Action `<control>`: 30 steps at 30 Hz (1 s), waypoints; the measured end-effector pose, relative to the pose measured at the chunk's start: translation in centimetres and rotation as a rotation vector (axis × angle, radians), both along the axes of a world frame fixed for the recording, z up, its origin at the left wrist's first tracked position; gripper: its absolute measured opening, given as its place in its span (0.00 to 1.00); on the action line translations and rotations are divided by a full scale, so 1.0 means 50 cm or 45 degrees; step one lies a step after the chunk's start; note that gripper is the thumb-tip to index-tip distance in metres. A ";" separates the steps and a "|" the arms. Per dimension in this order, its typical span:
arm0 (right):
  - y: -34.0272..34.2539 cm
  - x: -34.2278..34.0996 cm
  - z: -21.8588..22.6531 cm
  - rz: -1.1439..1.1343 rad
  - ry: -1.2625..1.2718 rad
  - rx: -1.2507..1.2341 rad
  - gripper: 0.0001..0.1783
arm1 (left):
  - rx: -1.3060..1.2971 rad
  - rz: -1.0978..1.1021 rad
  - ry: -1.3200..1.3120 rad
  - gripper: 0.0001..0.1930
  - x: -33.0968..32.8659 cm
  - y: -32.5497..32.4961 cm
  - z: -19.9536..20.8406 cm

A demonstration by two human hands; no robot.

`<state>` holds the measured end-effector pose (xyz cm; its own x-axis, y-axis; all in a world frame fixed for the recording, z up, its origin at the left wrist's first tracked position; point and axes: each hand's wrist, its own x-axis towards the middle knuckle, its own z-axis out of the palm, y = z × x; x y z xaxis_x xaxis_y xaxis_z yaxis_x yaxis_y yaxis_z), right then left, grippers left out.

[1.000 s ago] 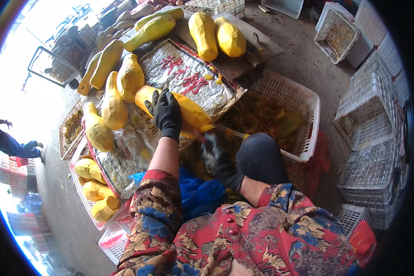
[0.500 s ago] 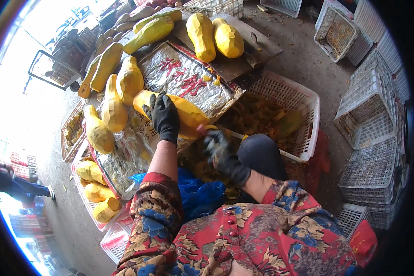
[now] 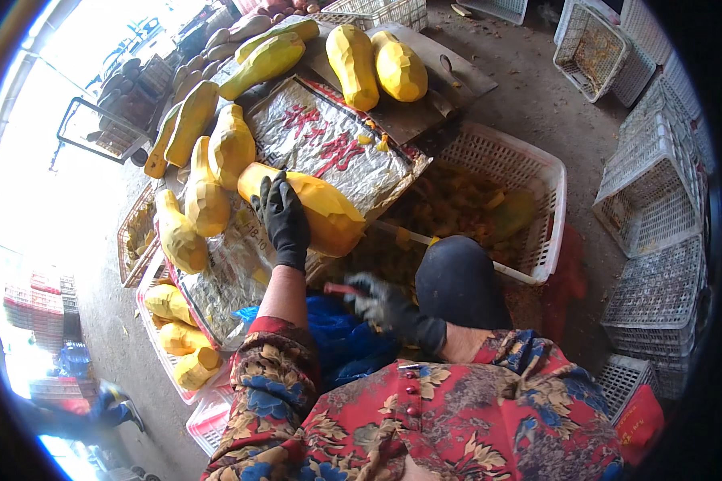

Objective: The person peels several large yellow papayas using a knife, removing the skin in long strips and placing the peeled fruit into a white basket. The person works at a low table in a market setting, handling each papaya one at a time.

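Note:
My left hand [image 3: 281, 216], in a dark work glove, is closed over the top of a long peeled yellow squash [image 3: 325, 210]. The squash lies slanted across the near edge of a sack-covered surface [image 3: 297, 120], its thicker end toward me. My right hand [image 3: 389, 309], gloved and smudged, is closed around a red-handled peeler [image 3: 342, 289], apart from the squash and just below its thick end. The peeler's blade is hard to make out. Beside the held squash, several faceted peeled squashes [image 3: 231, 147] lie along the left side of the sack.
Two peeled squashes [image 3: 351, 68] rest on a board at the back. A white crate [image 3: 552, 216] with peelings stands at the right, near my knee [image 3: 461, 284]. Another crate [image 3: 154, 321] at lower left holds squashes. Stacked crates [image 3: 654, 272] line the right. A blue plastic bag [image 3: 341, 337] lies near my lap.
My right hand has drawn the peeler down, away from the squash's thick end toward me. My left hand stays on the squash. A person's legs at far left have moved nearer.

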<state>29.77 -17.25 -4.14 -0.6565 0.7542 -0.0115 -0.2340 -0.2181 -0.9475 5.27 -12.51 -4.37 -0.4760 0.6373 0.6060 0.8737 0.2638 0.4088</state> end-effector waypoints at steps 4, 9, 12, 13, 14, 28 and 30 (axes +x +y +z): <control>0.077 0.008 -0.021 -0.167 0.412 -0.917 0.10 | 0.049 -0.052 -0.042 0.19 -0.005 -0.016 -0.009; 0.193 -0.058 -0.106 -0.209 -0.127 -0.618 0.18 | 0.115 -0.133 -0.136 0.20 -0.013 -0.054 -0.006; 0.164 -0.141 -0.122 -0.180 0.164 -0.322 0.18 | 0.204 -0.117 -0.462 0.19 -0.012 -0.088 -0.010; 0.147 -0.150 -0.121 -0.198 0.185 -0.251 0.18 | 0.236 -0.065 -0.653 0.20 -0.012 -0.099 -0.010; 0.131 -0.155 -0.115 -0.191 0.210 -0.199 0.18 | 0.342 -0.087 -0.896 0.21 -0.010 -0.110 -0.010; 0.175 -0.136 0.025 0.111 -0.267 0.895 0.18 | -0.104 0.079 -0.156 0.28 -0.003 -0.123 0.049; 0.185 -0.139 0.033 0.072 -0.276 1.097 0.18 | -0.206 -0.029 -0.132 0.22 -0.013 -0.110 0.055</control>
<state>22.83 -8.02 -2.48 -0.7423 0.5250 0.4163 -0.0406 0.5849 -0.8101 4.64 -18.00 -1.63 -0.5147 0.7339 0.4432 0.8357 0.3141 0.4504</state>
